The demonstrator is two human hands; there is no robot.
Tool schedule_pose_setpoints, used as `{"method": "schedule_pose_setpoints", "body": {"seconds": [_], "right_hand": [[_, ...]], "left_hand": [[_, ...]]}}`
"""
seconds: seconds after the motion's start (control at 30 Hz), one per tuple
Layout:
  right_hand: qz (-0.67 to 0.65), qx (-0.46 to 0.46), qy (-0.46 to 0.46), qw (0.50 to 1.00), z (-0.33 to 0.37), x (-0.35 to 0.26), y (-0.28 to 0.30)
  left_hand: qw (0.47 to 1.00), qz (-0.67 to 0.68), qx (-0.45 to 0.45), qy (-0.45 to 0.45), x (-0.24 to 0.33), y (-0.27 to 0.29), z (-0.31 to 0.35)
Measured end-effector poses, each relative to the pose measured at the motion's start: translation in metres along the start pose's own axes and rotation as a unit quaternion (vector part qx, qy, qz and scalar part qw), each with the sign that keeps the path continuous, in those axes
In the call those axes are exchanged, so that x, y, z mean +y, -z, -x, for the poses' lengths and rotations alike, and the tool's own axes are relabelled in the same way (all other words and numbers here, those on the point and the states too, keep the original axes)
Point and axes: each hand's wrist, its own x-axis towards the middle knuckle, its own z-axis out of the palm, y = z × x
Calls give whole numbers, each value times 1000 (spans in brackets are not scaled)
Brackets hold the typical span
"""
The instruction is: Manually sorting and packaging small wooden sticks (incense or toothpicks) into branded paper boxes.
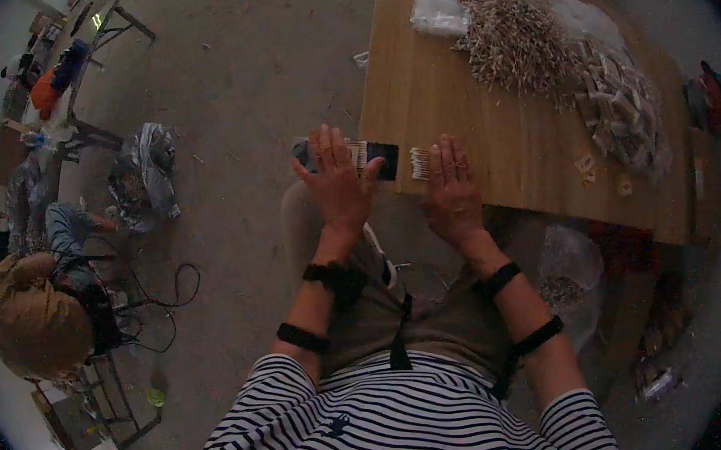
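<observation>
L hand (338, 183): fingers straight, thumb spread, laid flat over a dark strip (386, 158) w/ a row of pale sticks (357, 151), at tbl (424, 84) edge. R hand (452, 192): fingers straight, open, just R of a short stick row (419, 164). Farther out on tbl: big loose stick pile (512, 34), clear packets (623, 111) beside it.
</observation>
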Motion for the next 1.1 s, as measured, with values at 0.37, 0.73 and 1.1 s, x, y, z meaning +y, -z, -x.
{"method": "schedule_pose_setpoints", "body": {"seconds": [0.37,0.73,1.1], "right_hand": [[24,13,5,1000,-1,2,-5],[-12,24,4,1000,-1,2,-6],[-14,-10,-22,1000,-3,-4,1]], "left_hand": [[1000,-8,-22,17,4,1,-13],[981,192,0,26,-23,6,12],[837,414,-136,330,-6,62,24]]}}
